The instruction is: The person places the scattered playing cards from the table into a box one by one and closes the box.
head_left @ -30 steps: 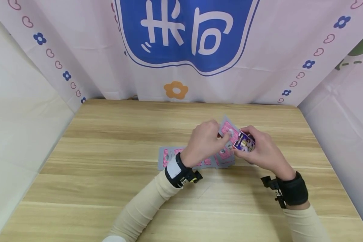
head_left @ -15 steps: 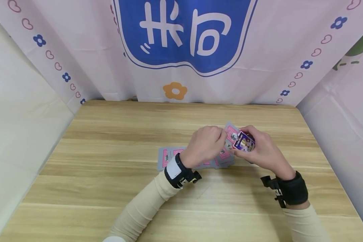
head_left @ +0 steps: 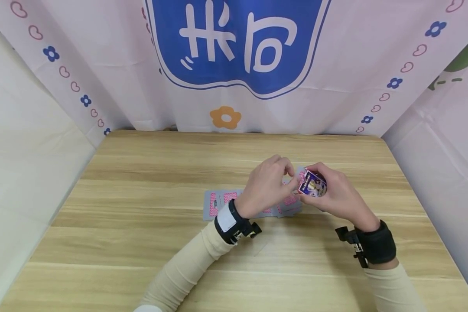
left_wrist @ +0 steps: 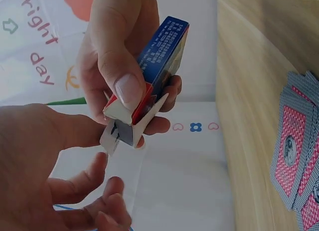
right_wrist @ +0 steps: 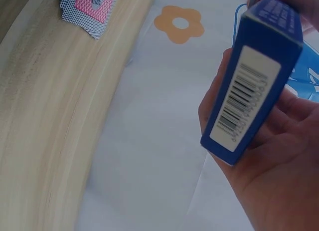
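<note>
My right hand (head_left: 339,193) grips a small playing-card box (head_left: 313,185), its thumb and fingers around the sides. The box is blue and red with a purple picture face, and a barcode shows on its end in the right wrist view. Its open end points toward my left hand (head_left: 263,186). In the left wrist view, a white flap (left_wrist: 108,140) stands out from that end, and the left thumb (left_wrist: 79,130) touches it while the other fingers are spread apart, loosely bent. A pink-and-grey card edge (head_left: 301,172) shows at the box mouth in the head view.
Several pink-backed playing cards (head_left: 213,206) lie overlapping in a row on the wooden table (head_left: 140,242), partly under my left hand. A printed white curtain (head_left: 179,108) hangs behind the table's far edge.
The card that stuck far out of the box has gone deeper, with only its edge showing. My left hand has shifted slightly, its fingers loosening; the right hand stays almost in place.
</note>
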{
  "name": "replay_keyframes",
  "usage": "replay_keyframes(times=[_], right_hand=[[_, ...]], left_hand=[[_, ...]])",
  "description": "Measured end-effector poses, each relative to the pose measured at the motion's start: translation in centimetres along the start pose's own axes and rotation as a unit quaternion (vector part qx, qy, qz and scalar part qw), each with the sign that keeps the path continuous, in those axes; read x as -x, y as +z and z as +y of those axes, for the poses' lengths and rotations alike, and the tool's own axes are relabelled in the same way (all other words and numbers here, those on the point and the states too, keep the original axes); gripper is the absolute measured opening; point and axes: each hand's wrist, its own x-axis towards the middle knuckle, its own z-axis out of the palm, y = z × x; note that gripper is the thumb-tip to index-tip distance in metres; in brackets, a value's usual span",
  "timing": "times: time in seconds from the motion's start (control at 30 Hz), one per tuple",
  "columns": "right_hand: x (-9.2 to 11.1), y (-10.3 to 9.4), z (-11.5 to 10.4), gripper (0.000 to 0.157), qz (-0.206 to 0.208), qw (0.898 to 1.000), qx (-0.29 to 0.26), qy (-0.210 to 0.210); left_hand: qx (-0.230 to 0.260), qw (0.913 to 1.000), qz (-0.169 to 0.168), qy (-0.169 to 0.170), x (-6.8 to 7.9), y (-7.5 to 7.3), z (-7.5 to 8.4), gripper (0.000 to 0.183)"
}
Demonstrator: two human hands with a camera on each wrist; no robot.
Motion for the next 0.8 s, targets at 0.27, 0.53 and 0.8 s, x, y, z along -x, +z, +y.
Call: replay_keyframes(times=[0.27,0.53,0.8], right_hand=[[-0.06,0.17,-0.03,0.057,-0.003,1.000,0.006,-0.002],[-0.20,0.54,-0.08,0.058,-0.012,1.000,0.008,-0.002],[-0.20,0.76,0.08,0.059,-0.017,1.000,0.011,0.003]], left_hand=[[0.001,0.9999,-0.003,0.011,-0.06,0.19,0.17,0.011],[0.003,0.9999,-0.014,0.005,0.02,0.31,0.13,0.013],[0.020,0.9989,-0.040,0.011,-0.11,0.50,-0.29,0.013]])
